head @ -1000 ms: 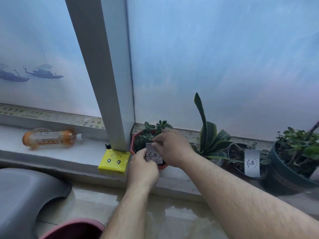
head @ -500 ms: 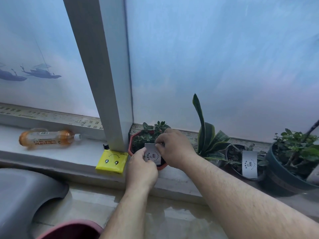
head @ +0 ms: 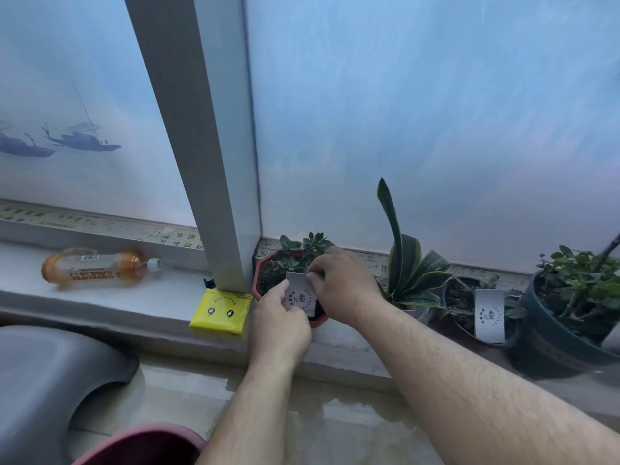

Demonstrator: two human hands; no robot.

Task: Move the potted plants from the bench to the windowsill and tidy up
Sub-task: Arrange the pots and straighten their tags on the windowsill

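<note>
2 hands meet on the white label card (head: 299, 293) at the red pot (head: 320, 322), just right of the window post (head: 214, 182): left hand (head: 280, 325) and right hand (head: 342, 285) both pinch it. Tidying step, I judge; next, seat the card upright.

We take this for a lived-in room, likely a home or small office, at a window. Evidence: frosted panes with a boat print (head: 80, 142), a pale frame post (head: 201, 146), and a stone sill (head: 110, 297) carrying potted plants (head: 409, 263), a drink bottle (head: 97, 268) lying on its side and a yellow tissue pack (head: 221, 312). Below the sill we note a tiled floor (head: 335, 427) and a grey plastic stool (head: 43, 380).
</note>
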